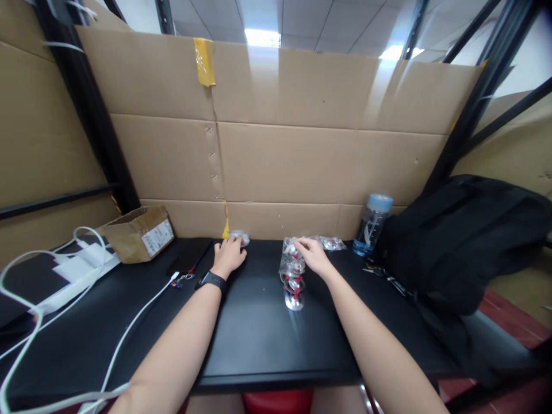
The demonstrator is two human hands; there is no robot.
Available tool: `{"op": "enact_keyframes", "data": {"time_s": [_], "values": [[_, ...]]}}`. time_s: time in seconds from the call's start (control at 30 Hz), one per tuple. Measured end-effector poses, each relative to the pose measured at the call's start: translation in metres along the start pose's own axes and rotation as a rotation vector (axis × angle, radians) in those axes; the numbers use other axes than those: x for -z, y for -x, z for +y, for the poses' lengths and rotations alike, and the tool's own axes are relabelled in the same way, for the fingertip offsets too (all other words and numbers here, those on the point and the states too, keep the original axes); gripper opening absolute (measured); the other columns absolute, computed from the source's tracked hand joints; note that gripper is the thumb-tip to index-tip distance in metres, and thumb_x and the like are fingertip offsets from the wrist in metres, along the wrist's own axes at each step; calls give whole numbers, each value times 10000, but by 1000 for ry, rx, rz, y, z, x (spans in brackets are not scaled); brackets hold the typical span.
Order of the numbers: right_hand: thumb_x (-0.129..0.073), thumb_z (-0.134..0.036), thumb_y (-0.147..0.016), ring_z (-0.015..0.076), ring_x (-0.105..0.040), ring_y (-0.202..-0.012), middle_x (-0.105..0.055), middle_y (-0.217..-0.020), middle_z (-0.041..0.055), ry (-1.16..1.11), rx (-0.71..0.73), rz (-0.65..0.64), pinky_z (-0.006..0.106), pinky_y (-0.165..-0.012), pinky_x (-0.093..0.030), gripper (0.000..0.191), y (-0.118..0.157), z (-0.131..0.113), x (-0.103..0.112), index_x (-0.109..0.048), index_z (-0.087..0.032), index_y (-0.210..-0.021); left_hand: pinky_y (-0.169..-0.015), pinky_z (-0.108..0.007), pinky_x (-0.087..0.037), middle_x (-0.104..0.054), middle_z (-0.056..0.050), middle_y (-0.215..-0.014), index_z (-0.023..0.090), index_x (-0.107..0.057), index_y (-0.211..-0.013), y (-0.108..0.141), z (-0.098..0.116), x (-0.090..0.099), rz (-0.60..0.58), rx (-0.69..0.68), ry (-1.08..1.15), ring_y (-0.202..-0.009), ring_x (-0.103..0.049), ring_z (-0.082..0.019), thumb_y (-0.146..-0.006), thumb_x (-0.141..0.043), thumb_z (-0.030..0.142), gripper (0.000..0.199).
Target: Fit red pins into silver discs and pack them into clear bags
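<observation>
My left hand (229, 256), with a dark watch on its wrist, reaches to the back of the black table (259, 339). Its fingertips touch a small clear plastic packet (240, 237) by the cardboard wall. At the middle, my right hand (313, 256) has its fingertips on the upper right of a clear plastic bag (290, 261) with shiny round items and red bits in it. Two shiny round metal pieces with red ties (294, 293) lie just in front of that bag. Whether my right fingers grip the bag is hard to make out.
Another plastic packet (332, 244) lies behind my right hand. A water bottle (371, 225) and black backpack (457, 241) stand at right, keys (374, 270) beside them. To the left are a cardboard box (140, 234), dark phone (188, 257), white cables (129, 328) and a power strip (77, 284).
</observation>
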State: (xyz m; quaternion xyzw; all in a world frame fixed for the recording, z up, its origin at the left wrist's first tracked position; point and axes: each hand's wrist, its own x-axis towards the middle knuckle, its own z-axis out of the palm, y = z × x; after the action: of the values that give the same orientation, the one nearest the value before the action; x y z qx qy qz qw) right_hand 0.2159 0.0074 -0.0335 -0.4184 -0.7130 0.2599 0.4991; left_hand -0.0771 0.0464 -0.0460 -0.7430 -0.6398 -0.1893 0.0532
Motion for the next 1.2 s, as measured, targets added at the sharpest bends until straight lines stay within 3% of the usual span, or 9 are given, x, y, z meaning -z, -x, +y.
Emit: {"op": "enact_keyframes", "data": {"time_s": [0.1, 0.2, 0.3, 0.4, 0.67, 0.87, 1.03, 1.13, 1.2], "values": [[-576, -418, -903, 237, -686, -848, -770, -876, 52, -13, -18, -22, 335, -786, -520, 290, 0, -1, 2, -758, -193, -878, -944, -389, -454, -753, -81, -1036, 226, -706, -975, 1, 14, 7, -4, -90, 190, -1033, -665, -262, -931, -504, 296, 219], [-572, -424, -897, 184, -634, -656, -742, -800, 42, -42, -73, -87, 286, -620, -486, 304, 1, -1, 1, -757, -183, -900, -911, -342, -481, -769, -69, -963, 215, -719, -947, 4, 35, 5, -9, -225, 497, -936, -697, -232, -958, -508, 368, 261], [-570, -438, -900, 157, -604, -608, -726, -787, 36, -71, -71, -100, 262, -573, -462, 319, 1, -1, 0, -753, -178, -927, -924, -333, -512, -780, -82, -1029, 197, -707, -1107, 9, 58, -6, -170, -290, 885, -976, -715, -225, -949, -567, 456, 335], [-579, -473, -908, 155, -606, -636, -732, -809, 43, -101, -42, -43, 258, -587, -469, 341, 0, -2, 0, -743, -176, -940, -937, -355, -533, -779, -105, -1059, 163, -686, -1206, 15, 76, -15, -321, -343, 1083, -993, -723, -231, -890, -672, 461, 434], [-656, -483, -884, 169, -663, -764, -725, -970, 63, -238, -56, 50, 266, -642, -514, 377, 1, -12, 2, -691, -197, -1128, -839, -339, -564, -769, -90, -869, 150, -728, -907, 16, 93, -12, -84, -211, 1234, -829, -721, -209, -867, -696, 439, 294], [-799, -396, -744, 170, -691, -740, -719, -877, 20, -323, -121, 79, 316, -742, -562, 540, 3, -11, 2, -575, -227, -1205, -781, -315, -573, -748, -60, -824, 162, -651, -1023, 15, 91, -11, -31, -64, 1346, -796, -720, -187, -800, -768, 385, 336], [-819, -391, -719, 176, -693, -700, -733, -796, 1, -364, -139, 156, 313, -702, -561, 502, 2, -7, -1, -524, -238, -1095, -770, -306, -588, -748, -76, -1000, 221, -488, -1101, 13, 88, -15, 63, -49, 1424, -881, -739, -182, -785, -782, 307, 440], [-811, -379, -718, 187, -709, -726, -748, -881, 50, -322, -113, 116, 326, -721, -572, 313, 2, -4, -1, -640, -198, -907, -787, -304, -581, -753, -107, -1043, 181, -604, -973, 13, 86, -10, 59, -140, 1327, -952, -733, -209, -818, -735, 303, 236], [-794, -360, -729, 201, -718, -759, -759, -907, 74, -275, -125, 53, 338, -742, -577, 250, 3, -3, 1, -725, -172, -878, -802, -313, -574, -763, -114, -1059, 153, -706, -952, 13, 84, -5, -20, -200, 1258, -912, -730, -206, -833, -705, 291, 183]]}}
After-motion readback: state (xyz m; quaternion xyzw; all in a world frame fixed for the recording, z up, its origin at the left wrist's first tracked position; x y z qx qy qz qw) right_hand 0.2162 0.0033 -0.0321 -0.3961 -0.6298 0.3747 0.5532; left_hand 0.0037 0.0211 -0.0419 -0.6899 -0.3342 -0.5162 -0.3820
